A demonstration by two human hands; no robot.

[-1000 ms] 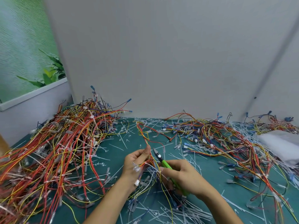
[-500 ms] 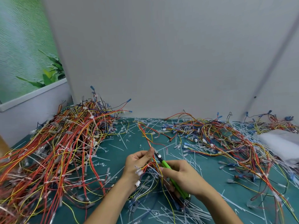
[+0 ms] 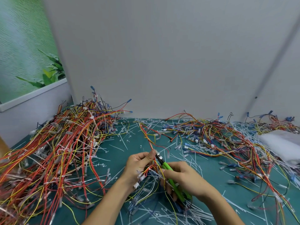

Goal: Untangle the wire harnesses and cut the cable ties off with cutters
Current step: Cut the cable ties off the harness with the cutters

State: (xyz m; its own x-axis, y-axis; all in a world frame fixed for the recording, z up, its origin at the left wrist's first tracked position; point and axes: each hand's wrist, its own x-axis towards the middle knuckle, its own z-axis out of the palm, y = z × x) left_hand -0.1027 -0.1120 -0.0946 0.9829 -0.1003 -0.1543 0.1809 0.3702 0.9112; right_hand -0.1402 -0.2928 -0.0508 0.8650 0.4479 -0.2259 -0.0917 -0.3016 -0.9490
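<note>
Between the two hands, low at centre of the worktop, a small harness of red and yellow wires ran up and away from the grip. Left hand pinched it: thumb and fingers pressed together on the strands, more connectors and wire trailing out below the palm. Right hand was wrapped around the green handles of the cutters, fingers curled tight on them. Cutter nose sat just beside the left thumb tip, touching or nearly touching the held wires. Could not tell whether the blades were parted, nor whether a cable tie lay between them; too small.

Left of the left fingers: large uncut pile, mostly red and yellow, white ties visible on it. Right of the right fingers and farther back: looser spread of wires with blue terminals. Around and below both hands: loose snipped ties littered on the green surface. White bag or cloth far right.

Risks, as judged: blades so near the thumb could nick skin if the tie gave suddenly. Tie hugging the bundle meant a jaw could catch insulation and sever a strand. Slack wires looping over the right hand might snag the cutters.
</note>
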